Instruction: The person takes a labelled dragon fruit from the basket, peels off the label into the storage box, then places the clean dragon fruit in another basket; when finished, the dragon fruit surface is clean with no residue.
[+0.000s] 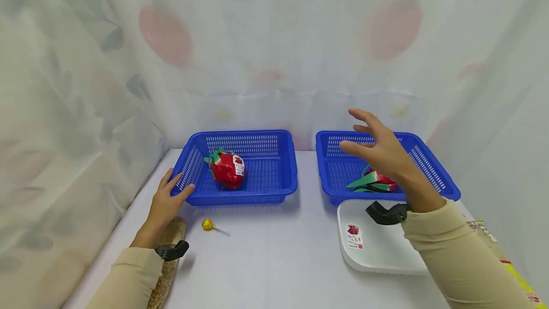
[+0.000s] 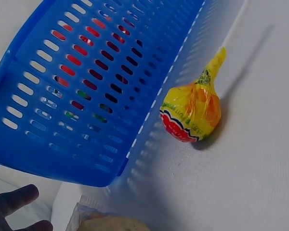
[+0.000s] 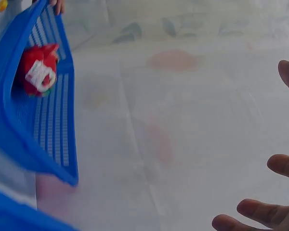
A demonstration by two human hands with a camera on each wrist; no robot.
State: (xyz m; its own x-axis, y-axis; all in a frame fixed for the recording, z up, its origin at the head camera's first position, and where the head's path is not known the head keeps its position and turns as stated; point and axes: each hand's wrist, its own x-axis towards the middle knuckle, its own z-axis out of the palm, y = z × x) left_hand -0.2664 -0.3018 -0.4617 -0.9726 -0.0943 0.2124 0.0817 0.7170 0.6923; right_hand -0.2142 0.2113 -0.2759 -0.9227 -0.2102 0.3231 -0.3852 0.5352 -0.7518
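Observation:
My left hand is at the left front corner of a blue plastic basket, with its fingers spread at the rim. A red dragon fruit with green tips and a white label lies in that basket. On the table before it is a lollipop in a yellow wrapper, shown closer in the left wrist view. My right hand hovers over a second blue basket, fingers spread and holding nothing. Inside is a red dragon fruit with long green leaves, partly hidden behind my wrist.
A white tray with a dragon fruit label sits before the right basket, partly under my right arm. A woven item lies beneath my left forearm. A yellow package stands at the right edge. Patterned curtains hang behind the baskets.

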